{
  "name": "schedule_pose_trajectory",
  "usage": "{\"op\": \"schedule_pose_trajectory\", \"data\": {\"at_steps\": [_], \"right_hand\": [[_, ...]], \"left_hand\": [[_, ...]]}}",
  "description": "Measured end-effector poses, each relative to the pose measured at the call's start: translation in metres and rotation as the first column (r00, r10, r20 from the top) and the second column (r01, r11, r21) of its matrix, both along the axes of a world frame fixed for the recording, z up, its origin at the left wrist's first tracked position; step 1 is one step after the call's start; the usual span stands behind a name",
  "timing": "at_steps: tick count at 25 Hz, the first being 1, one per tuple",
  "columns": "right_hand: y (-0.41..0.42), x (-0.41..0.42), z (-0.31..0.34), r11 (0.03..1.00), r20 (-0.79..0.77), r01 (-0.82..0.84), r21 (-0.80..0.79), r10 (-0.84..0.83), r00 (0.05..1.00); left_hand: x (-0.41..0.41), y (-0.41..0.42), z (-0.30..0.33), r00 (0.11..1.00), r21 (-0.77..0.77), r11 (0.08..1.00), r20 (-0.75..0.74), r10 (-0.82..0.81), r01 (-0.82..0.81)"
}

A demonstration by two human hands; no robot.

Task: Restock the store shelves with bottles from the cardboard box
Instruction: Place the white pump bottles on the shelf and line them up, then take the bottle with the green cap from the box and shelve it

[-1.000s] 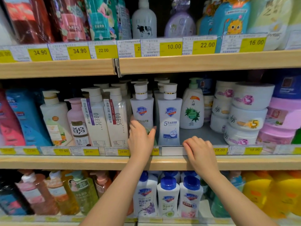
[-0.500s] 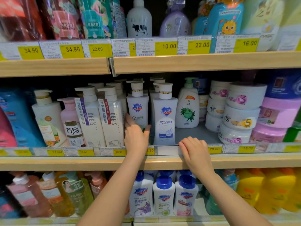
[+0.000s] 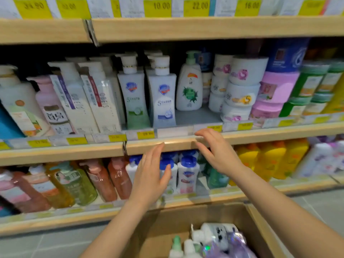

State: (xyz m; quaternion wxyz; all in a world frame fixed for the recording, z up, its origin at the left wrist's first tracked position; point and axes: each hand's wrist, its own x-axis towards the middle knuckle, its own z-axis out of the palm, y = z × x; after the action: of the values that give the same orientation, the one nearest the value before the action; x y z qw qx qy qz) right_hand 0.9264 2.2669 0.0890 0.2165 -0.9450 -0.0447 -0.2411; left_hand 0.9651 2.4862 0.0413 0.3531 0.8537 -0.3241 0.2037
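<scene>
Head view: both my left hand [image 3: 151, 175] and right hand [image 3: 216, 153] hang empty, fingers loose; box bottles [image 3: 210, 241] lie below, nearer my right.

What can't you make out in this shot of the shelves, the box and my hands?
Head view only:
- Cardboard box: cut off by the bottom edge, so its bottle count is unknown.
- Middle-shelf price tags: too blurred to read.
- Small blue-capped bottles: partly hidden by the left hand and right hand.
- Rear rows on the middle shelf: hidden by the front bottles and shadow.
</scene>
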Motion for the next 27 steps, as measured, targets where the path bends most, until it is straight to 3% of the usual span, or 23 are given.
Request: {"op": "schedule_pose_trajectory", "data": {"at_steps": [5, 9, 14, 18, 24, 27], "right_hand": [[-0.024, -0.063, -0.078, 0.999, -0.134, -0.03, 0.029, 0.033, 0.99], [-0.027, -0.11, -0.155, 0.983, -0.296, -0.078, 0.164, 0.125, 0.947], [-0.003, -0.146, -0.201, 0.947, -0.453, -0.185, 0.264, 0.291, 0.843], [0.007, -0.158, -0.225, 0.936, -0.45, -0.217, 0.276, 0.326, 0.831], [0.01, -0.158, -0.261, 0.945, -0.44, -0.157, 0.285, 0.275, 0.855], [0.011, -0.163, -0.269, 0.942, -0.425, -0.152, 0.298, 0.274, 0.863]], "left_hand": [[-0.058, 0.001, -0.091, 0.981, 0.151, 0.984, -0.183, -0.063, 0.092], [-0.11, 0.014, -0.147, 0.9, 0.191, 0.977, -0.435, 0.0, 0.093], [-0.155, 0.047, -0.158, 0.807, 0.249, 0.968, -0.563, 0.18, -0.042], [-0.174, 0.055, -0.172, 0.753, 0.271, 0.962, -0.626, 0.202, -0.033], [-0.142, 0.041, -0.22, 0.498, 0.307, 0.94, -0.844, 0.199, 0.146], [-0.127, 0.025, -0.226, 0.344, 0.209, 0.955, -0.93, 0.127, 0.211]]}}
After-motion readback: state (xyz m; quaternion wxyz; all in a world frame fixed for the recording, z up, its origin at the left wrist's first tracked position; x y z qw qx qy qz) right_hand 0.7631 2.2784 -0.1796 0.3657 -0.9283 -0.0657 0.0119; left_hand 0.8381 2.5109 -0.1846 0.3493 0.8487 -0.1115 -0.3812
